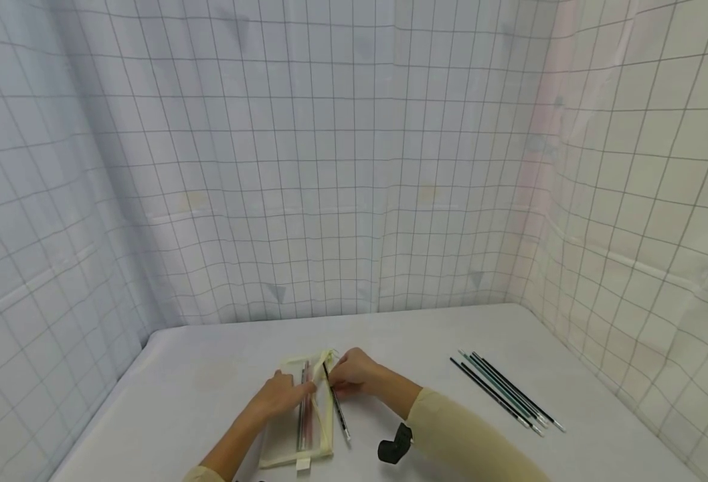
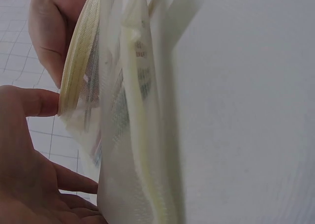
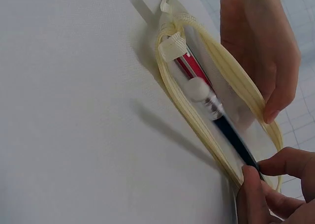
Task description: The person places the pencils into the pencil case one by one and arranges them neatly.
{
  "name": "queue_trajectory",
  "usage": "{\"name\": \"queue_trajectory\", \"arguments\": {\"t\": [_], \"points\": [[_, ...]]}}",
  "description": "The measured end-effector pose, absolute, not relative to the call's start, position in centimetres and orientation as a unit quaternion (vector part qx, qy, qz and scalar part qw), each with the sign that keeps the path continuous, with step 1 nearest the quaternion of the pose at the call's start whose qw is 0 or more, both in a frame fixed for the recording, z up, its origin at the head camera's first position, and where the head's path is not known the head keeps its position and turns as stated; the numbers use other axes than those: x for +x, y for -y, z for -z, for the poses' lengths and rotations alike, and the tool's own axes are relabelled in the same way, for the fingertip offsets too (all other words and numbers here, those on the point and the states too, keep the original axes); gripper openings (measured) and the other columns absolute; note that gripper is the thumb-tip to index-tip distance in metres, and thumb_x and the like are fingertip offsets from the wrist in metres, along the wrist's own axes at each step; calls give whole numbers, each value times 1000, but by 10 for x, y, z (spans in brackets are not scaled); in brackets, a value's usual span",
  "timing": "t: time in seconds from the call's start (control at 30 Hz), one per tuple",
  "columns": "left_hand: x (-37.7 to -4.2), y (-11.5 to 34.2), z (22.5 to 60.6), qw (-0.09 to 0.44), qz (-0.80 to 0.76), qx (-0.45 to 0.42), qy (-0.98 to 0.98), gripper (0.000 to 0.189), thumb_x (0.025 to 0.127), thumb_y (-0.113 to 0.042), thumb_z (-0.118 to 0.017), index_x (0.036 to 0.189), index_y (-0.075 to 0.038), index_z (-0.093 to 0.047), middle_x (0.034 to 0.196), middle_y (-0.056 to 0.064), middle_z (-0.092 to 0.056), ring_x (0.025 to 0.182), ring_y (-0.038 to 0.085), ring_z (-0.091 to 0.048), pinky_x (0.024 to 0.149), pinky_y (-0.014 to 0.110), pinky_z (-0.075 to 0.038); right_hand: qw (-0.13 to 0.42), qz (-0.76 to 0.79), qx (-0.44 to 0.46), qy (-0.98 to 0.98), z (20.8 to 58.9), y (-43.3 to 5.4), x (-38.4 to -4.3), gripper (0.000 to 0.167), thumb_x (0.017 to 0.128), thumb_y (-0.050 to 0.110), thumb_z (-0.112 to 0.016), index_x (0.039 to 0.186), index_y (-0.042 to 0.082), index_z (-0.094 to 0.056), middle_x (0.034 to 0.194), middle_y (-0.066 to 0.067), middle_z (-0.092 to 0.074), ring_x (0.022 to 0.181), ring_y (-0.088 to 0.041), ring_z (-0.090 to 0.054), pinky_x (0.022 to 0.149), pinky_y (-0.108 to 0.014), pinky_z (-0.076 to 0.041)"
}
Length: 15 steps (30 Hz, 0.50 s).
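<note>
A cream-edged mesh pencil case lies on the table with its zipper gaping. My left hand holds it, the thumb on the zipper edge and the other fingers against the mesh. Between thumb and fingertips, my right hand pinches a dark pencil with a white eraser. That pencil slants across the opening, its eraser end toward me in the head view. Through the mesh show a long clear strip and a red item. The pencil's far tip is hidden by the case edge.
Several black and green pencils with white erasers lie side by side on the right of the white table. Grid-patterned cloth hangs behind and along both sides. A black wrist camera sits by the right sleeve.
</note>
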<state>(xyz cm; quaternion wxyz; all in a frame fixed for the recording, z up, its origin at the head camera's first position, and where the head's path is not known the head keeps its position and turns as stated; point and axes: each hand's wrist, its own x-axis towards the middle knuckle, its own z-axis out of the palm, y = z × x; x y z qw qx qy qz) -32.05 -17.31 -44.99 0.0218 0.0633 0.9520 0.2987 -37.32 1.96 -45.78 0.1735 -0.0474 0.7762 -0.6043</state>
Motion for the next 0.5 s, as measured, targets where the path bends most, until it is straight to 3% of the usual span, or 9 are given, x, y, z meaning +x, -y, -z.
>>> {"name": "queue_trajectory", "arguments": {"t": [0.2,0.5], "points": [[-321,173,449,33,-301,53,-951,74,91,-43,-60,123,24,-58,139,51,-40,127,61,-49,103,65,-42,137,574,-29,-807,460,-2,-375,15,78,-5,-81,80,0,-68,68,-10,-67,47,-12,-59,48,-24,-54],[-323,176,450,24,-309,66,-948,75,92,-44,-59,121,25,-58,134,51,-45,125,60,-51,101,65,-43,89,520,-62,-847,461,17,-382,13,76,-8,-83,72,0,-74,61,-8,-69,54,-19,-68,54,-29,-58]]}}
